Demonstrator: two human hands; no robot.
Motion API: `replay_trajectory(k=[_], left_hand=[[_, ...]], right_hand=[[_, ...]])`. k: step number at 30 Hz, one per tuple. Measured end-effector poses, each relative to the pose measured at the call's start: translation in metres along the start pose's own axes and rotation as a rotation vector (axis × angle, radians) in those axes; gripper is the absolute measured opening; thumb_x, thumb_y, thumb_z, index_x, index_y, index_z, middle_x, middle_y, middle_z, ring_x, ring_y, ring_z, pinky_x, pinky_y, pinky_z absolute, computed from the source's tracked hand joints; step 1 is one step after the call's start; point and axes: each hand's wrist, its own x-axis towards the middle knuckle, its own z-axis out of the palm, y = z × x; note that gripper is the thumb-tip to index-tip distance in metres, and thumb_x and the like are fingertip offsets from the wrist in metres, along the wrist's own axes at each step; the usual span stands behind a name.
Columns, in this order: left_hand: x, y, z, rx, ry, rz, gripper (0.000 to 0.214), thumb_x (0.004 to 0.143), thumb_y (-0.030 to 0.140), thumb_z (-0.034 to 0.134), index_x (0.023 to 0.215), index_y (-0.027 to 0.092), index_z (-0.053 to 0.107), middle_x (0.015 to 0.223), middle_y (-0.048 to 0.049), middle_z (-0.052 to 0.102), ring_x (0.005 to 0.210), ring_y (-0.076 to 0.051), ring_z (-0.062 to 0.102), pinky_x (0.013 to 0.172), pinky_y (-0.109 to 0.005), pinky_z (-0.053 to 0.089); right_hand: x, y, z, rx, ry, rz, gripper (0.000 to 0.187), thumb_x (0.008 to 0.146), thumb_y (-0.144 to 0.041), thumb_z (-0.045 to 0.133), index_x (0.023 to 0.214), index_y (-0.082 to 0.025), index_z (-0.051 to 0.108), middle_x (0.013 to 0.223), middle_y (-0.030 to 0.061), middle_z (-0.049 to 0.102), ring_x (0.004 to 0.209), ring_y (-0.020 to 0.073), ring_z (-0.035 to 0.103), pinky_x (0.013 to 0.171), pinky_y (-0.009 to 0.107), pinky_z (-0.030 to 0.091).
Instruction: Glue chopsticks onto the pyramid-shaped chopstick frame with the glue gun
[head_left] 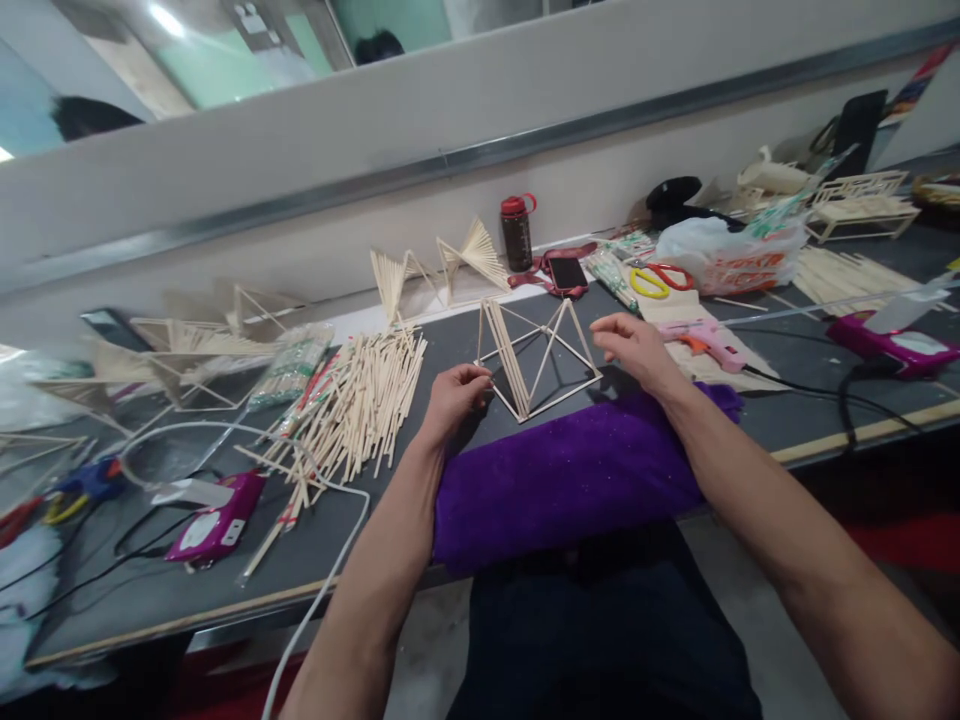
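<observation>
A small open frame of thin wooden sticks (555, 402) stands on the dark tabletop in front of me, with two triangular peaks and a row of sticks laid side by side on its left slope. My left hand (459, 398) is at its left corner, thumb and fingertips pinched on the frame there. Just off the right side hovers my right hand (636, 348), its fingers loosely bent and apart, with nothing visible in them. A folded purple cloth (562, 480) lies along the table edge beneath both wrists.
Loose sticks (375, 400) are heaped at left, by a magenta device (217, 520) and white cable (352, 530). On the right lie a pink glue gun (709, 343) and scissors (651, 283). A bottle (516, 235) and fan-shaped stick models (472, 262) stand behind.
</observation>
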Motion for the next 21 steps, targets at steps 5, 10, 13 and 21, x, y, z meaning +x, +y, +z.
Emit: replay_trajectory(k=[5,10,13,21], left_hand=[[0.0,-0.004,0.005,0.174,0.01,0.071,0.013,0.068,0.026,0.072,0.077,0.017,0.072,0.054,0.0003,0.061,0.047,-0.013,0.056,0.048,-0.024,0.038],[-0.001,-0.002,0.005,-0.018,-0.038,0.008,0.026,0.073,0.038,0.073,0.087,0.016,0.071,0.073,-0.0047,0.07,0.048,-0.01,0.054,0.043,-0.022,0.032],[0.0,-0.001,0.003,-0.15,-0.025,-0.025,0.033,0.073,0.044,0.076,0.091,0.016,0.073,0.089,-0.0085,0.073,0.055,-0.009,0.055,0.043,-0.019,0.03],[0.004,-0.003,0.001,-0.244,0.027,0.112,0.033,0.075,0.039,0.077,0.103,0.022,0.075,0.097,-0.0044,0.072,0.078,-0.011,0.061,0.059,-0.019,0.044]], right_hand=[[0.001,0.006,0.002,-0.256,-0.21,-0.071,0.025,0.073,-0.03,0.061,0.091,-0.016,0.071,0.09,0.0051,0.07,0.069,0.0155,0.059,0.064,0.029,0.046],[-0.001,0.008,0.005,-0.451,-0.256,-0.168,0.023,0.08,-0.032,0.055,0.077,-0.017,0.072,0.073,0.0044,0.07,0.064,0.0166,0.059,0.061,0.028,0.039],[-0.005,0.006,0.009,-0.459,-0.287,-0.191,0.025,0.083,-0.034,0.054,0.074,-0.018,0.071,0.067,0.0029,0.068,0.062,0.0162,0.059,0.062,0.028,0.038],[-0.015,0.002,0.023,-0.442,-0.366,-0.305,0.023,0.088,-0.028,0.053,0.079,-0.019,0.072,0.082,0.0047,0.072,0.074,0.0174,0.065,0.07,0.028,0.042]])
